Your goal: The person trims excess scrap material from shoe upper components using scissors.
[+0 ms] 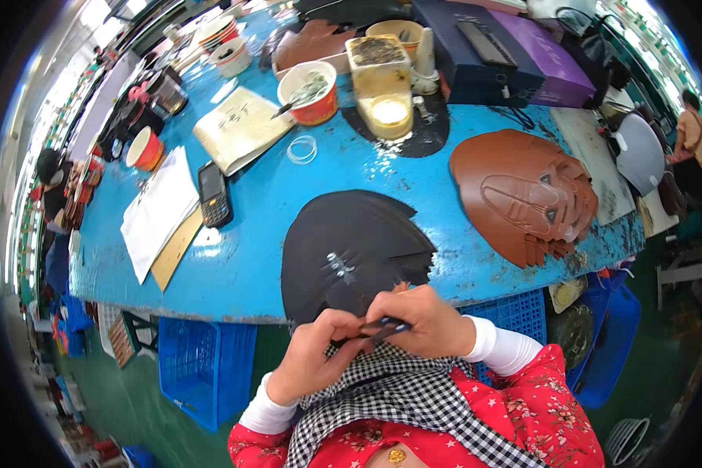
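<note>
Both my hands meet at the table's front edge, over a black-and-white checked apron (413, 398). My right hand (423, 318) is closed around a small dark tool with a metallic blade (384, 335); it looks like thread snips. Thumb and fingers of my left hand (318, 355) pinch a small dark piece, mostly hidden, close against the blade. Just beyond my hands lies a stack of black leather-like cut pieces (320, 234). Several small silvery bits (338, 267) rest on top of it. To the right sits a pile of brown leather-like cut pieces (499, 183) with stitched-looking outlines.
The blue table (249, 273) carries a handheld scanner (214, 193), white papers (164, 210), a notebook (242, 129), a red-and-white tub (308, 92), a stained glue container (382, 86) and a dark blue box (476, 54). Blue crates (208, 366) stand below. Another person (690, 144) is at far right.
</note>
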`<state>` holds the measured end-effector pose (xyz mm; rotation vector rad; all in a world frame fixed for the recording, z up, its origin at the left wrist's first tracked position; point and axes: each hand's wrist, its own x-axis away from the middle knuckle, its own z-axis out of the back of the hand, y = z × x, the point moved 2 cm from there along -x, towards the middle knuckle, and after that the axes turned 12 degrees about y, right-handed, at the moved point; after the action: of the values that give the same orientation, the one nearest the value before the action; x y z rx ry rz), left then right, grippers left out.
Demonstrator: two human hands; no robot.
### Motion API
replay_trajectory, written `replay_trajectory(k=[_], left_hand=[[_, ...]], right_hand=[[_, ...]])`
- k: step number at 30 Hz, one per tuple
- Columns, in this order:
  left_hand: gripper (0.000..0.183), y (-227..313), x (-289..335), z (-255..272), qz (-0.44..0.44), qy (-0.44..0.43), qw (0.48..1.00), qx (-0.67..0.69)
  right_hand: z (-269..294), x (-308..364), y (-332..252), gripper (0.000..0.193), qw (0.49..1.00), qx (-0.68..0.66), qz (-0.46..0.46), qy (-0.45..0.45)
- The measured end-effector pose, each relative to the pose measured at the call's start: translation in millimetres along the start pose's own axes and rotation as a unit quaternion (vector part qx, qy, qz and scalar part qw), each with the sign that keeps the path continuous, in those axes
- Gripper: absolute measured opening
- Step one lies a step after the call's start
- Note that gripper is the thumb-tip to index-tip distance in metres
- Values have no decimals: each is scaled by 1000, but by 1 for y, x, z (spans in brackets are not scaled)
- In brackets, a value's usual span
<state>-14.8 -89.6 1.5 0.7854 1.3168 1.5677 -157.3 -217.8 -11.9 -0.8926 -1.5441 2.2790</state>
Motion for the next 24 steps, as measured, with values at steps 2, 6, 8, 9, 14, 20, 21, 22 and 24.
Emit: replay_trajectory(k=[2,6,8,9,14,20,21,22,24], left_hand=[[18,-5,2,12,21,-36,998,-50],[15,-17,13,45,33,-110,979,-166],[16,-22,19,60,18,-63,986,-154],[16,-26,27,70,17,-39,988,-148],[21,-38,56,110,130,66,952,-270],[31,-83,106,169,272,213,876,-335],[31,-87,116,168,277,215,874,-335],[38,-83,116,161,196,186,879,-393],[61,-72,113,151,114,71,883,-450]], right_hand=[[3,-1,5,20,1000,0,-20,8],[26,-1,5,12,982,-46,-124,133],[37,2,14,16,934,-175,-231,209],[40,1,19,18,920,-263,-204,205],[38,-6,30,20,896,-297,-189,270],[41,2,25,17,886,-268,-210,316],[39,4,24,17,884,-254,-217,325],[39,5,23,11,912,-249,-205,254],[28,13,13,8,932,-207,-244,168]])
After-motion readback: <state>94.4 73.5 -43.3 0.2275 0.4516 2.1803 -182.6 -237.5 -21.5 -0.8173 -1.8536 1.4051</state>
